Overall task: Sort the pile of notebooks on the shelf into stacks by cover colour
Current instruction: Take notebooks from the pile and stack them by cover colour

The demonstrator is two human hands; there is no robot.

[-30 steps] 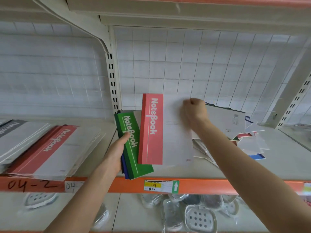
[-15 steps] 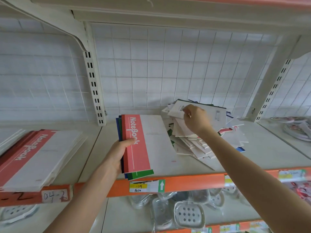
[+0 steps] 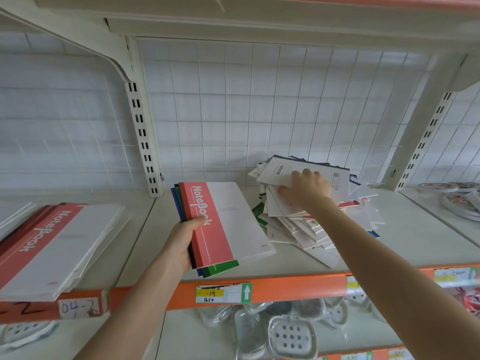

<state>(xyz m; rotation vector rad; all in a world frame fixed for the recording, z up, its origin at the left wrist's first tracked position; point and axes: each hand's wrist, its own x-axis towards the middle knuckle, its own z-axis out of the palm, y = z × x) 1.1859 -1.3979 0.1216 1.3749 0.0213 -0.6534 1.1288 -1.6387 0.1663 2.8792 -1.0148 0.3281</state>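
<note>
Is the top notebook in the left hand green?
No, the top notebook in the left hand is red; a green notebook peeks out beneath.

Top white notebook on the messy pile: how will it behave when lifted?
Likely thin and bendy: the white-backed notebook looks slim like its neighbours. Probably light. The splayed pile of notebooks under it may slip, since covers lie fanned and unaligned.

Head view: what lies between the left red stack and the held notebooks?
Only bare shelf between red stack and held notebooks; head view shows it.
</note>
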